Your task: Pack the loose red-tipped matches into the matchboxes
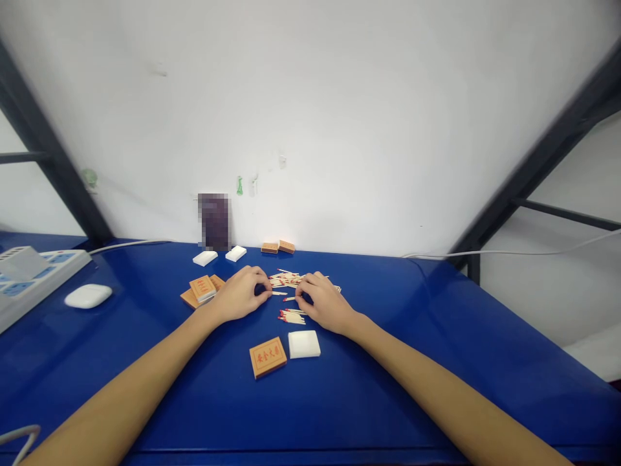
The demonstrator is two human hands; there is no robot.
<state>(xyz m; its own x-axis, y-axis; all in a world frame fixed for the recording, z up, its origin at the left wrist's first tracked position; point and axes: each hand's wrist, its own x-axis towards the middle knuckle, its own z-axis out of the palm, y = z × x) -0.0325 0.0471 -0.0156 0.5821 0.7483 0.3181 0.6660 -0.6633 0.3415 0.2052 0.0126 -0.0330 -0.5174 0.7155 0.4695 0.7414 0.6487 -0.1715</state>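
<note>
My left hand (241, 292) and my right hand (323, 299) rest on the blue table (436, 336), fingers curled and pinched toward each other. Between them lies a loose pile of red-tipped matches (287, 281), with a few more matches (292, 316) just in front. Each hand's fingertips touch a match at the pile's near edge. An orange matchbox sleeve (268, 356) and a white inner tray (304, 343) lie side by side nearer to me. Several orange matchboxes (202, 289) are stacked left of my left hand.
Two white trays (220, 255) and two orange boxes (278, 247) lie by the white wall. A white earbud case (88, 296) and a power strip (33, 275) sit far left. A blurred dark object (214, 221) leans on the wall. Black frame struts rise at both sides.
</note>
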